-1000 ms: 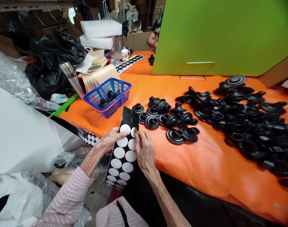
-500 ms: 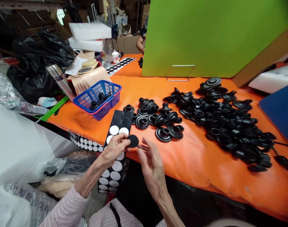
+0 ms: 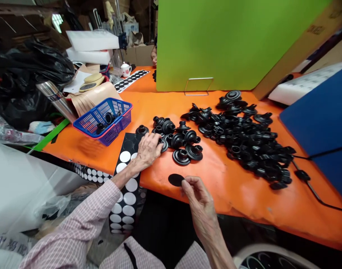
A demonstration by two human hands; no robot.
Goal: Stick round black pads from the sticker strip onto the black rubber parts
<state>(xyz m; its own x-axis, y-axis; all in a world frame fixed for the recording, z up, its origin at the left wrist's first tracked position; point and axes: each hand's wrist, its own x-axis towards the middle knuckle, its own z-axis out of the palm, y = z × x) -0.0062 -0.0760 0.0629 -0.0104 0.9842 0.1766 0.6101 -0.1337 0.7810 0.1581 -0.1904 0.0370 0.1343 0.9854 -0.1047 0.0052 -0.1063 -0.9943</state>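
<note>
My right hand (image 3: 200, 196) pinches a thin black round sticker (image 3: 176, 180) by its edge, over the front of the orange table. Farther left, my left hand (image 3: 148, 149) reaches to the near group of parts, its fingers closed on a black stepped, flanged part (image 3: 164, 145); the fingers partly cover it. Other black flanged parts (image 3: 181, 157) with short hollow necks lie close to the right of it. Beneath my left wrist a black sticker sheet (image 3: 129, 198) with white circles hangs over the table edge.
A large heap of black parts (image 3: 243, 138) covers the right of the orange table (image 3: 215, 198). A blue basket (image 3: 114, 132) with a few parts stands left. Behind are a green board (image 3: 229, 45) and another person's hand (image 3: 154, 56). A cable (image 3: 313, 190) runs at right.
The black sticker has passed from my left hand to my right. My left hand has moved up to the near parts and taken hold of one. The view has shifted right.
</note>
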